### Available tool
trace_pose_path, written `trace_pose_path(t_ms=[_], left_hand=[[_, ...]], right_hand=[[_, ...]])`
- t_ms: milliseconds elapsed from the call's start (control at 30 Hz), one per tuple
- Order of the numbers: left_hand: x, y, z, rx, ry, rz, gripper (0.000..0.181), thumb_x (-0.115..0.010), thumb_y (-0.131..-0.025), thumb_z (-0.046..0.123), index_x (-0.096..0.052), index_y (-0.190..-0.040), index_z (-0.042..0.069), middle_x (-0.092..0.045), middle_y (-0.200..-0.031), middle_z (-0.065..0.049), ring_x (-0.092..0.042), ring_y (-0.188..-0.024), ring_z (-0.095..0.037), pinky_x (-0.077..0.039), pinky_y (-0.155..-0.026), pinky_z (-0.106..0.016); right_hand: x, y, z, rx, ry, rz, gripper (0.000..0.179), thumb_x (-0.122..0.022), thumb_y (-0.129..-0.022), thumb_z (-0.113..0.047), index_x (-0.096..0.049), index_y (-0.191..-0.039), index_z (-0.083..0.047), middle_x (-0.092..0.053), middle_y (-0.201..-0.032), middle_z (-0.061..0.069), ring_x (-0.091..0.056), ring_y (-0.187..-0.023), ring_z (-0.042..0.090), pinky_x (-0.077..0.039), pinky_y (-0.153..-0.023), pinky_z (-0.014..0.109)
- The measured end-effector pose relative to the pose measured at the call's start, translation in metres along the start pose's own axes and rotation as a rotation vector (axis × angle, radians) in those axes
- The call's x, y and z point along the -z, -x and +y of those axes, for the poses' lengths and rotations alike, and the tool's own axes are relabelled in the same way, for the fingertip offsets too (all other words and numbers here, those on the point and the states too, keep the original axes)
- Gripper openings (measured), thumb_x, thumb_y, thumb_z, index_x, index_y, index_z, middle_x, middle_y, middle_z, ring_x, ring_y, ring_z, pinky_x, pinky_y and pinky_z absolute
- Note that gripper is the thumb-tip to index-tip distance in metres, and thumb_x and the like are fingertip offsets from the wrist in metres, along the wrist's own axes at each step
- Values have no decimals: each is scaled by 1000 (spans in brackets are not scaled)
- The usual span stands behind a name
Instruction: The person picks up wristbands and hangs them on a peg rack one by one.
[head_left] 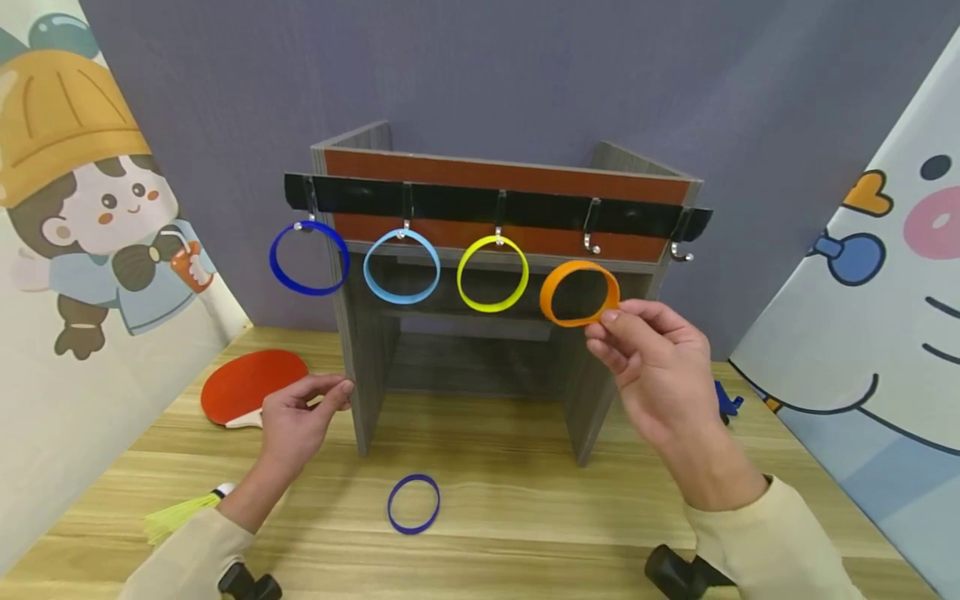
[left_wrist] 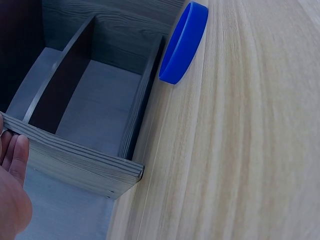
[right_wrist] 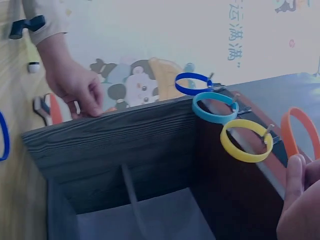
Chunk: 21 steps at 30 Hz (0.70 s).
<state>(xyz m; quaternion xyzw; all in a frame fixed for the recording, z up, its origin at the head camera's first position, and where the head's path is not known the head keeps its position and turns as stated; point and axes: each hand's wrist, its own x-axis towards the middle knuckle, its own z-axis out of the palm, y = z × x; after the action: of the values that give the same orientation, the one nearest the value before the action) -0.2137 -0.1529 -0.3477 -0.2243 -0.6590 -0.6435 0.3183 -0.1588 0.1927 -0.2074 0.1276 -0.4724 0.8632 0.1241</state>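
Observation:
My right hand [head_left: 663,367] pinches an orange silicone wristband [head_left: 547,304] between thumb and fingers, just below the fourth hook [head_left: 592,242] of a black hook rail [head_left: 453,206]. On the rail's other hooks hang a dark blue wristband [head_left: 347,271], a light blue wristband [head_left: 401,297] and a yellow wristband [head_left: 491,307]. My left hand [head_left: 296,425] holds the front edge of the grey wooden shelf's left side panel [head_left: 356,333], its fingertips at that edge. Another blue wristband [left_wrist: 185,45] lies on the table in front of the shelf.
At the right end of the rail is a fifth hook [head_left: 681,252]. A red table tennis bat [head_left: 251,383] and a yellow-green shuttlecock [head_left: 180,517] lie on the left of the wooden table [head_left: 510,533]. Behind my right hand is a small blue object [head_left: 726,402]. Cartoon-printed panels flank the table.

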Motion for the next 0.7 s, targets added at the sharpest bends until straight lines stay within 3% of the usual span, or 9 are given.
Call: trace_pose_path(t_ms=[367, 700], left_hand=[[1, 1, 0, -16, -42, -6, 9, -65, -77, -22, -65, -85, -18, -69, -78, -15, -66, -61, -15, -57, -59, -22], [1, 0, -2, -16, 4, -14, 10, -63, -76, -24, -64, -85, -21, -69, -79, -14, -66, -62, -13, -57, -60, -23]], right_hand=[[-1, -11, -4, 12, -83, 99, 17, -75, -78, 5, -64, -90, 5, -65, -84, 17, -68, -70, 23, -58, -71, 30], [4, -19, -1, -6, -76, 141, 22, -77, -77, 1, -62, -94, 4, -66, -86, 16, -69, -74, 24, -57, -73, 30]])
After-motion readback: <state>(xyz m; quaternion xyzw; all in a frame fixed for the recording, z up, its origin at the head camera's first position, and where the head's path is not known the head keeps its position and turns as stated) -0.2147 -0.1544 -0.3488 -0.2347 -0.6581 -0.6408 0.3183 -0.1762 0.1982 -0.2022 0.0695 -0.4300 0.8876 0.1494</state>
